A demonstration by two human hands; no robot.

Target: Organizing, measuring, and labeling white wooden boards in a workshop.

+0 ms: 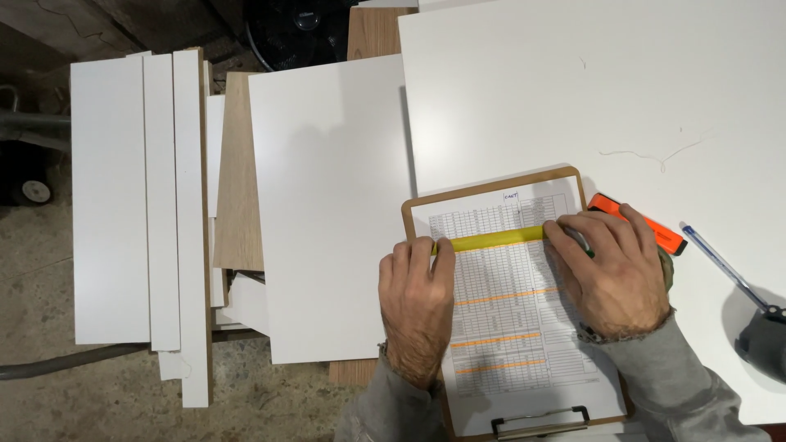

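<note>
We are pressing a yellow tape strip (498, 238) flat across a sheet of paper (508, 327) on a wooden clipboard (491, 187). Our left hand (416, 307) is lying flat, fingers closed together, pinning the left end of the strip. Our right hand (612, 274) is curling over the strip's right end, and it is hiding what lies under the palm, so we cannot tell what the strip is coming out of. An orange marker (655, 229) is peeking out from under our right fingers; its lower part is covered. A blue pen (720, 262) is lying near, to the right. A dark grey thing (765, 344) is sitting at the right edge, cut off, and we cannot make out what it is. The clipboard is resting on a big white board (589, 90). More white boards (139, 205) are lying to the left.
</note>
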